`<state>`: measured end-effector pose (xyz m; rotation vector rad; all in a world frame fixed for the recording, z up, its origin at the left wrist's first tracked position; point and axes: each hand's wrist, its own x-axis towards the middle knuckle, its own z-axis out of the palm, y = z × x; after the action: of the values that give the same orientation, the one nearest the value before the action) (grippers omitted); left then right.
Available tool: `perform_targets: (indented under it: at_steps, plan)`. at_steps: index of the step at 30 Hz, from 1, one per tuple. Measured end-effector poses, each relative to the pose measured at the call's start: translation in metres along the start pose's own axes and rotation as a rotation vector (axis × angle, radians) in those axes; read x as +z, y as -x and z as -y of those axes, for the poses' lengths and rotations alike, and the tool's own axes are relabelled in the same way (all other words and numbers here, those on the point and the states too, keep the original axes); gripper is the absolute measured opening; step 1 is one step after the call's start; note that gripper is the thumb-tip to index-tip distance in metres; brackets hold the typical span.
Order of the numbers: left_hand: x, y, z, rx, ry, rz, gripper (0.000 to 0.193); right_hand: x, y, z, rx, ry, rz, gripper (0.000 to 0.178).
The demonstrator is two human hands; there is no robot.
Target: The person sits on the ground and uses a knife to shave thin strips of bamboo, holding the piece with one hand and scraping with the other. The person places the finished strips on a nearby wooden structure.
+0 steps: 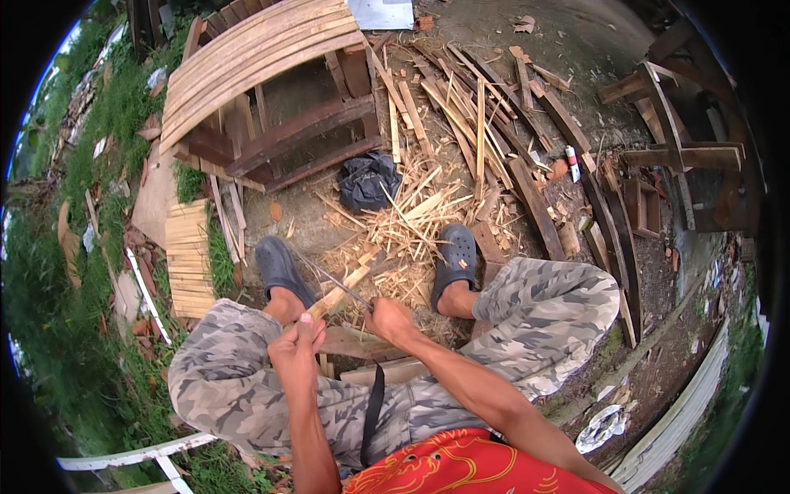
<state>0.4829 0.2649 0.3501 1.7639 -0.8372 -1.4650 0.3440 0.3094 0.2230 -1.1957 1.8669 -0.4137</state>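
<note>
My left hand (295, 347) is closed around the near end of a pale wood strip (331, 300), which points away from me between my feet. In my right hand (392, 321) is the handle of a knife (327, 277) with a long thin blade. That blade slants up to the left and crosses the strip; whether it touches or bites into the wood I cannot tell. Beneath and beyond the strip lies a heap of wood shavings (411, 218) and split slivers. Both forearms rest low over my camouflage trousers.
Dark clogs (455, 253) on my feet flank the shavings. A slatted wooden bench-like frame (263, 74) stands far left, beside a black plastic bag (369, 180). Long dark boards (535, 208) are strewn to the right, near a small white tube (573, 165). A slatted panel (188, 257) lies left.
</note>
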Motion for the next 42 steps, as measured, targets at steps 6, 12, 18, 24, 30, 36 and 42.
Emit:
perform_targets:
  at_steps: [6,12,18,24,30,36,42]
  plan:
    - [-0.003,0.000,0.002,-0.026,-0.016,-0.042,0.039,-0.006,-0.007,-0.009,-0.043,-0.063,0.157,0.030]
    - [-0.004,-0.006,-0.004,-0.005,0.000,-0.067,0.040,-0.009,-0.016,-0.009,-0.080,0.024,0.230,0.030]
    - [-0.006,-0.015,-0.011,-0.023,-0.037,-0.060,0.044,-0.004,-0.044,-0.032,0.208,0.254,0.161,0.030]
    - [-0.016,-0.021,-0.011,-0.050,-0.037,-0.113,0.047,0.021,-0.035,-0.059,0.113,0.120,0.262,0.031]
    - [-0.022,-0.031,-0.013,-0.072,0.006,-0.163,0.045,0.017,-0.047,-0.078,0.120,0.261,0.251,0.030]
    - [-0.018,-0.027,-0.013,-0.069,0.007,-0.126,0.045,0.023,-0.032,-0.088,0.218,0.214,0.130,0.029]
    - [-0.014,-0.025,-0.014,-0.049,0.031,-0.065,0.047,0.034,-0.032,-0.103,-0.061,0.040,0.228,0.038]
